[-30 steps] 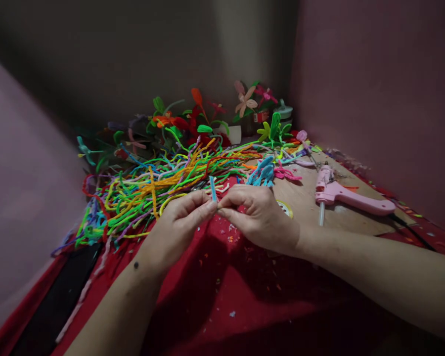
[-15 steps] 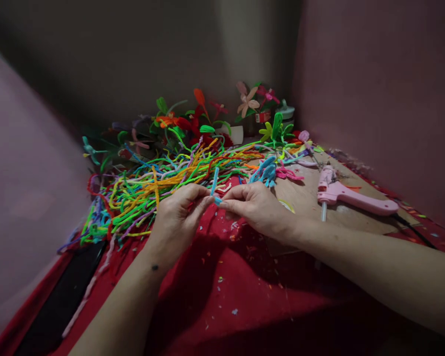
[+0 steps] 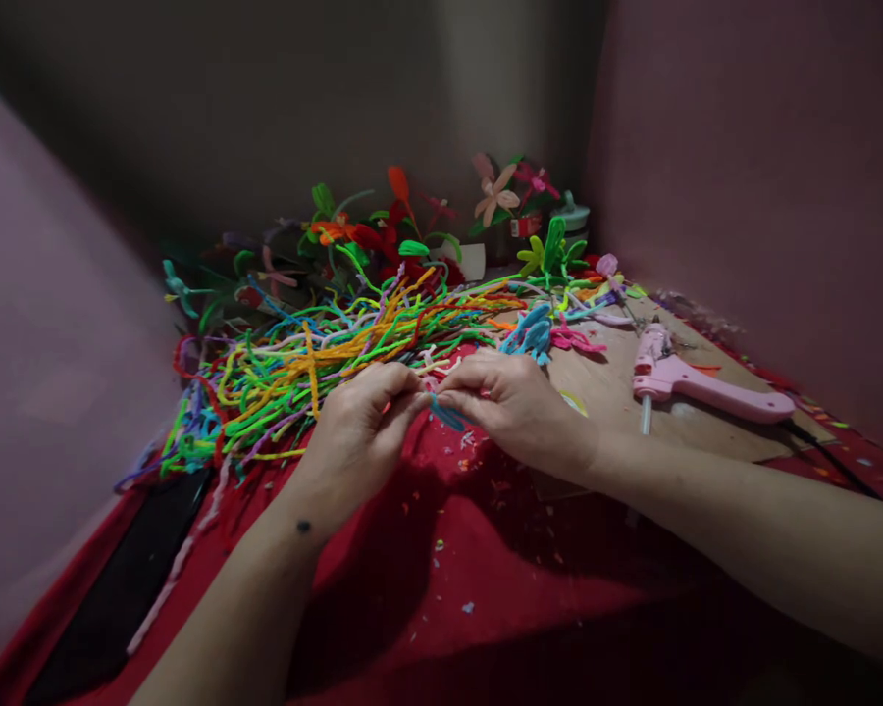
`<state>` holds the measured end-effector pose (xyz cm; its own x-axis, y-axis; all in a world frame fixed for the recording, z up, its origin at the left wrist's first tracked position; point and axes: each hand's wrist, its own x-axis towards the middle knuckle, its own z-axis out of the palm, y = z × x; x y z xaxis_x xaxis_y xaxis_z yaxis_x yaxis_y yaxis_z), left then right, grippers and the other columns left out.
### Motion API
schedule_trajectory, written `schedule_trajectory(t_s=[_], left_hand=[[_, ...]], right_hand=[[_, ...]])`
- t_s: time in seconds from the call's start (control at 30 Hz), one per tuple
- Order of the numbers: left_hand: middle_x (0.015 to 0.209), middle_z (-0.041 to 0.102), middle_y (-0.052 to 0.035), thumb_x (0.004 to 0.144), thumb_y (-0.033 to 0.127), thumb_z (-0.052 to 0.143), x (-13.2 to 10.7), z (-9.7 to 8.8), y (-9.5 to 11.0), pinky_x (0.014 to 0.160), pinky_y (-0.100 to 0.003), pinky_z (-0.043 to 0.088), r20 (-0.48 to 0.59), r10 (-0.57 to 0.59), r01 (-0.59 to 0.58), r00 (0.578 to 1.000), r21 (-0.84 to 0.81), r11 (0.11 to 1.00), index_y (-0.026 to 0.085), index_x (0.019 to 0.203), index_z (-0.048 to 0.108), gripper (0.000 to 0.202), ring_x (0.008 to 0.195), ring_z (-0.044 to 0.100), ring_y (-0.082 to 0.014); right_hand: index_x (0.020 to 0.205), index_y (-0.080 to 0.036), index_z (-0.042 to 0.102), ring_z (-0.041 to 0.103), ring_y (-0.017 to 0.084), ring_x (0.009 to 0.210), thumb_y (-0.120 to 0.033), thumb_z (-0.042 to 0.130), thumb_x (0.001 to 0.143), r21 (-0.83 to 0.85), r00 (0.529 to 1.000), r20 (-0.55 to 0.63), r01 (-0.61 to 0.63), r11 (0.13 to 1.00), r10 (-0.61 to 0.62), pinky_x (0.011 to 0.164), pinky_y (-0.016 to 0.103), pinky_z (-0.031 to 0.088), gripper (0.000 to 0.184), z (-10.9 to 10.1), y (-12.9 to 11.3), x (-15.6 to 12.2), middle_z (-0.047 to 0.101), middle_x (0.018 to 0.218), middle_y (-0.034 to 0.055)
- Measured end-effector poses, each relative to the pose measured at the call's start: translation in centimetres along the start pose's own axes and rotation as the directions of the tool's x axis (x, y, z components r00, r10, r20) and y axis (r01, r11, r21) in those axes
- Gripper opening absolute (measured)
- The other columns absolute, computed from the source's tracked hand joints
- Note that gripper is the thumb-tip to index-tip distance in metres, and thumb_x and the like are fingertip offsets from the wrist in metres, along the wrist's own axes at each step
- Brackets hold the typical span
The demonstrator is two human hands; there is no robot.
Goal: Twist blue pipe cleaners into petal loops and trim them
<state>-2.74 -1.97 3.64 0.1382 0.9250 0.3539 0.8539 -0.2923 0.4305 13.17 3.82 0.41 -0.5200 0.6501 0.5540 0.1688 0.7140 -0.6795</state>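
Observation:
My left hand [image 3: 360, 427] and my right hand [image 3: 515, 402] meet fingertip to fingertip over a red cloth [image 3: 448, 579]. Both pinch a short light-blue pipe cleaner piece [image 3: 447, 416], which bends down and to the right below the fingers. Just behind the hands lies a big tangle of coloured pipe cleaners [image 3: 324, 363]. A small bunch of blue and pink bent pieces [image 3: 541, 336] lies close behind my right hand.
A pink glue gun [image 3: 696, 382] with a black cord lies on a wooden board [image 3: 610, 392] at the right. Finished pipe-cleaner flowers [image 3: 427, 230] stand along the back by the wall. A dark flat strip [image 3: 118, 598] lies at the left on the cloth. Small scraps dot the cloth.
The blue piece stood upright between my fingertips; now it is folded down below them. Both hands have shifted slightly away from me.

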Motion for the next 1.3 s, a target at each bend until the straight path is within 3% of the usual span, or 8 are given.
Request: schedule_trajectory(t_s=[0.07, 0.17, 0.37, 0.53, 0.6, 0.7, 1.1, 1.3], left_hand=[[0.07, 0.055, -0.0001, 0.082, 0.028, 0.051, 0.0, 0.0, 0.0, 0.065, -0.026, 0.038, -0.023, -0.03, 0.029, 0.999, -0.02, 0.999, 0.018, 0.071, 0.057, 0.016, 0.069, 0.05, -0.0136], [0.072, 0.055, -0.001, 0.079, 0.029, 0.054, 0.1, 0.0, 0.1, 0.069, -0.027, 0.038, -0.046, -0.042, 0.041, 0.998, -0.027, 0.999, 0.019, 0.067, 0.059, 0.017, 0.075, 0.051, -0.0157], [0.061, 0.053, 0.0018, 0.076, 0.029, 0.055, 0.2, 0.1, 0.8, 0.056, -0.024, 0.034, 0.051, -0.231, 0.237, 0.972, -0.249, 0.939, 0.017, 0.065, 0.061, 0.017, 0.06, 0.045, -0.0121], [0.054, 0.043, 0.0058, 0.076, 0.032, 0.058, 0.3, 0.5, 0.5, 0.046, -0.021, 0.025, 0.207, -0.298, 0.363, 0.932, -0.513, 0.778, 0.017, 0.065, 0.057, 0.019, 0.048, 0.032, -0.0066], [0.054, 0.044, 0.0061, 0.075, 0.032, 0.06, 0.3, 0.7, 0.3, 0.044, -0.02, 0.023, 0.222, -0.319, 0.387, 0.922, -0.575, 0.721, 0.016, 0.069, 0.058, 0.017, 0.047, 0.031, -0.0058], [0.056, 0.048, 0.0052, 0.075, 0.032, 0.061, 0.4, 1.1, 0.2, 0.044, -0.02, 0.025, 0.188, -0.328, 0.374, 0.926, -0.585, 0.72, 0.016, 0.071, 0.059, 0.017, 0.048, 0.034, -0.0058], [0.061, 0.055, 0.0032, 0.077, 0.023, 0.056, 0.3, 1.8, 1.0, 0.049, -0.02, 0.032, -0.034, -0.271, 0.244, 0.962, -0.342, 0.907, 0.016, 0.068, 0.06, 0.012, 0.052, 0.042, -0.0076], [0.06, 0.057, 0.0031, 0.074, 0.03, 0.062, 0.6, 1.7, 0.1, 0.045, -0.019, 0.031, 0.104, -0.38, 0.373, 0.919, -0.544, 0.752, 0.016, 0.074, 0.06, 0.014, 0.049, 0.043, -0.0068]], right_hand=[[0.07, -0.012, 0.067, 0.046, 0.009, 0.058, -0.021, 0.055, 0.081, 0.257, 0.975, 0.119, -0.213, 0.943, 0.188, 0.057, 0.025, 0.036, 0.018, -0.2, -0.1, 0.2, 0.056, 0.06, -0.0007], [0.062, -0.013, 0.065, 0.043, 0.007, 0.052, -0.02, 0.061, 0.073, 0.427, 0.925, 0.265, -0.367, 0.826, 0.274, 0.051, 0.022, 0.033, 0.014, -0.3, 0.0, 0.4, 0.054, 0.056, -0.003], [0.056, -0.013, 0.065, 0.043, 0.006, 0.049, -0.015, 0.065, 0.066, 0.471, 0.878, 0.323, -0.472, 0.745, 0.352, 0.049, 0.022, 0.032, 0.01, -0.2, 0.5, 0.6, 0.055, 0.052, -0.0029], [0.056, -0.012, 0.064, 0.042, 0.006, 0.046, -0.017, 0.066, 0.064, 0.501, 0.831, 0.348, -0.556, 0.664, 0.433, 0.048, 0.023, 0.032, 0.01, 0.1, 0.4, 0.5, 0.053, 0.049, -0.0031], [0.057, -0.012, 0.064, 0.043, 0.007, 0.045, -0.019, 0.066, 0.065, 0.555, 0.825, 0.359, -0.565, 0.611, 0.437, 0.049, 0.023, 0.034, 0.011, 0.3, 0.5, 0.4, 0.053, 0.048, -0.0029], [0.057, -0.012, 0.063, 0.045, 0.007, 0.044, -0.022, 0.067, 0.065, 0.596, 0.816, 0.374, -0.576, 0.56, 0.441, 0.049, 0.025, 0.037, 0.014, 0.5, 0.5, 0.3, 0.053, 0.047, -0.0025], [0.053, -0.013, 0.061, 0.041, 0.006, 0.042, -0.02, 0.066, 0.067, 0.519, 0.81, 0.405, -0.586, 0.623, 0.424, 0.044, 0.023, 0.03, 0.017, 0.5, 1.2, 0.1, 0.052, 0.044, -0.0023], [0.054, -0.013, 0.062, 0.042, 0.007, 0.043, -0.021, 0.066, 0.066, 0.551, 0.832, 0.348, -0.555, 0.623, 0.433, 0.047, 0.024, 0.032, 0.015, 0.8, 1.4, 0.3, 0.054, 0.047, -0.0015]])
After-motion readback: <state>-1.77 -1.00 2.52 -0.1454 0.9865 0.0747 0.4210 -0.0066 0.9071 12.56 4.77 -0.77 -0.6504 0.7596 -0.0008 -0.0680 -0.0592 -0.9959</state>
